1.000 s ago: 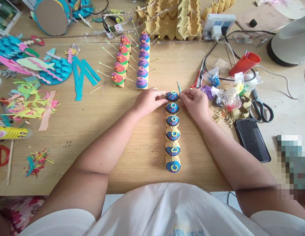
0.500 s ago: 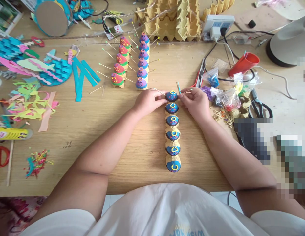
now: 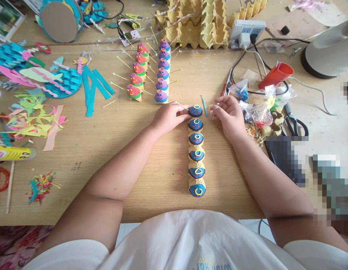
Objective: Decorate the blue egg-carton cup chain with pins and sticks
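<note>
A strip of egg-carton cups [image 3: 196,139], painted blue with yellow rings and dark rims, runs lengthwise in front of me. My left hand [image 3: 171,117] pinches the left side of its far cup [image 3: 195,110]. A thin stick with a pale tip slants out over that hand. Another thin stick [image 3: 209,108] sticks out from the right side of the same cup towards my right hand [image 3: 229,115]. My right hand is a little way off the cup, fingers loosely curled and apart, apparently holding nothing. A small blue tool [image 3: 204,105] lies between the cup and my right hand.
Red-green cup strip [image 3: 139,68] and purple-blue cup strip [image 3: 162,72], both with sticks, stand beyond. At right are clay bags [image 3: 259,112], scissors [image 3: 294,123], a red cup [image 3: 276,75] and a power strip [image 3: 248,30]. Paper scraps [image 3: 36,116] lie left; egg trays [image 3: 193,26] stand behind.
My right hand has drawn back to the right from the far cup, its fingers loosening, while the right stick stays in place. My left hand has kept its hold.
</note>
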`<state>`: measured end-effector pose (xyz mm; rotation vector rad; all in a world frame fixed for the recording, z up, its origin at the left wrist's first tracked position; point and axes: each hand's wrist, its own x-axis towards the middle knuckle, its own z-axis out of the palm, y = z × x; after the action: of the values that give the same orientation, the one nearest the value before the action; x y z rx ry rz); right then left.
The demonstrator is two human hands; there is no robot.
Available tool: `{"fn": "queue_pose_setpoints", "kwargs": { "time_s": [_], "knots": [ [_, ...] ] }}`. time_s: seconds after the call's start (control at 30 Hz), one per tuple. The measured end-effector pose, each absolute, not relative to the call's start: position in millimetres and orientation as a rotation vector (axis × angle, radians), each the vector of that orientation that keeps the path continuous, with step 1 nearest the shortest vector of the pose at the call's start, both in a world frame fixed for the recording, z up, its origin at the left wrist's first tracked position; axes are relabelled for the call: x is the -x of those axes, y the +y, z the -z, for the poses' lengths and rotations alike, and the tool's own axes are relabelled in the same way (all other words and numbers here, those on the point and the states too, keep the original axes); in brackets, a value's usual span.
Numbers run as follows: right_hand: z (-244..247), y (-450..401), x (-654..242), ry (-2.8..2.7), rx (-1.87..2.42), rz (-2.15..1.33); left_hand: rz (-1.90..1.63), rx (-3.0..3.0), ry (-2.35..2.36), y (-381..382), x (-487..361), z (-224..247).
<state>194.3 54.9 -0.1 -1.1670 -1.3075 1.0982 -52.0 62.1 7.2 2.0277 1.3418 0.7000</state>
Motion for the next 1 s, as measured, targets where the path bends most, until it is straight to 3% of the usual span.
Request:
{"fn": "queue_pose_setpoints", "kwargs": {
  "time_s": [1.0],
  "knots": [
    [-3.4,58.4,-197.7,-1.243,1.057,-1.07,-0.717,-2.035,1.363,62.9,53.4,-3.7]
  ]
}}
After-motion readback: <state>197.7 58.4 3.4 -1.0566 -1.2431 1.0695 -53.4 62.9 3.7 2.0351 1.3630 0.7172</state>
